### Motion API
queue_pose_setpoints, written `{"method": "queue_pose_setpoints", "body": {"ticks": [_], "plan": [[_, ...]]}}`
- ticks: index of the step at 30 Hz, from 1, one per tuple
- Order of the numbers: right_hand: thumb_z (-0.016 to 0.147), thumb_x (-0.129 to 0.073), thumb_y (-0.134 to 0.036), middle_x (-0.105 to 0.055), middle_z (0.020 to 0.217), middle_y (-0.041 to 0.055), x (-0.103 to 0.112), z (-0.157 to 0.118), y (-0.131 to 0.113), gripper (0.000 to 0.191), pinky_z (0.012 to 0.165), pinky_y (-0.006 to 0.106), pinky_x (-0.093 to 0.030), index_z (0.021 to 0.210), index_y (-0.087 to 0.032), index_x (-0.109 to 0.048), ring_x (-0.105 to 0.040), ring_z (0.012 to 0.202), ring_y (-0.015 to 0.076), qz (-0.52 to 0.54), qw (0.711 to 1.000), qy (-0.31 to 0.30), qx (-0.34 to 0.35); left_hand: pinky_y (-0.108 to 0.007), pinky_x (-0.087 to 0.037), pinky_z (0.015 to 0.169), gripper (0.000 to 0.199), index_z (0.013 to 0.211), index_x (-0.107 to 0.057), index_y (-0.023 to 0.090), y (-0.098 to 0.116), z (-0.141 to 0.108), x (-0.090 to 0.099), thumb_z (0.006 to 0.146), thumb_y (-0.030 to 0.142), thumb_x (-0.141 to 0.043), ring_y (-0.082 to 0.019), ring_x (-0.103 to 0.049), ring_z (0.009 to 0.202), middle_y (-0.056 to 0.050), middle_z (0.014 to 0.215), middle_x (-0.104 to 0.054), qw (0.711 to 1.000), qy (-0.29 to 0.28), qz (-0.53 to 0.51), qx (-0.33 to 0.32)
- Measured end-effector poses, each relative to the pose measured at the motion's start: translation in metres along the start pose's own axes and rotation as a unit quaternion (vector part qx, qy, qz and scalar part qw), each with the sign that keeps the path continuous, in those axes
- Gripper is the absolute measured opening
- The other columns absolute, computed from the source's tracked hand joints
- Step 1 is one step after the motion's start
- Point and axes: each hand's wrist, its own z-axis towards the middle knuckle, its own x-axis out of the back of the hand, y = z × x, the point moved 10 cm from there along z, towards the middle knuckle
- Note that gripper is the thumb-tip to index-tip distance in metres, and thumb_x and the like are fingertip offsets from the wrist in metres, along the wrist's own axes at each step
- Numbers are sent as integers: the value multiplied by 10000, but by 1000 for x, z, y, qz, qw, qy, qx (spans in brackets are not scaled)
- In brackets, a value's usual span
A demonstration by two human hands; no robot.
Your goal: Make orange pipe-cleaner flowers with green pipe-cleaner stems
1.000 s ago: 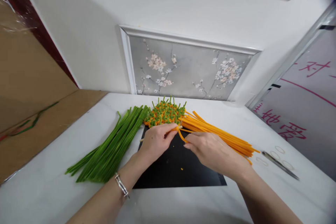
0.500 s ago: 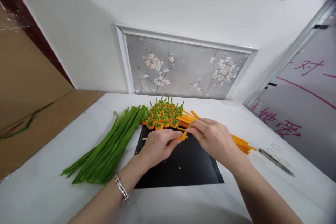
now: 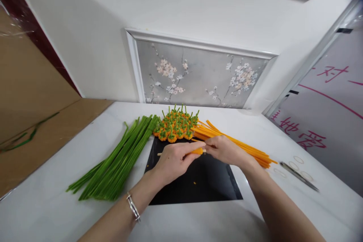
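My left hand (image 3: 173, 160) is closed round a thin pale stick with an orange pipe cleaner (image 3: 197, 151) wound on it, over a black mat (image 3: 195, 189). The stick's ends poke out on both sides of the fingers. My right hand (image 3: 224, 150) has its fingers pinched at the stick's right end, close against the orange winding; what exactly they grip is hidden. Behind the mat stand several small orange pumpkin-like pieces (image 3: 171, 136) with green tops. Orange pipe cleaners (image 3: 249, 149) lie under and behind my right hand.
A bundle of green pipe cleaners (image 3: 119, 162) lies on the white table (image 3: 36, 196) at the left. Tweezers (image 3: 299, 176) and several pale rings (image 3: 294, 165) are at the right. A floral panel (image 3: 198, 75) rises behind; brown cardboard (image 3: 25, 83) stands far left.
My right hand has moved slightly lower, to the stick's right end. The orange end that stood up between the hands is now not visible there. My left hand has turned a little.
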Motion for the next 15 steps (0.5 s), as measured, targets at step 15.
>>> {"method": "queue_pose_setpoints", "body": {"ticks": [15], "plan": [[945,-447,-301,-497,558,-35,4,0,-31,350,504,230,-329,624,-186,-525,-447,509,102,42,996,72,-15,-207,-477,663,170,936,-748,284,-18,2,11,859,302,-597,-137,-679,758,27,834,-748,997,32,8,69]]}}
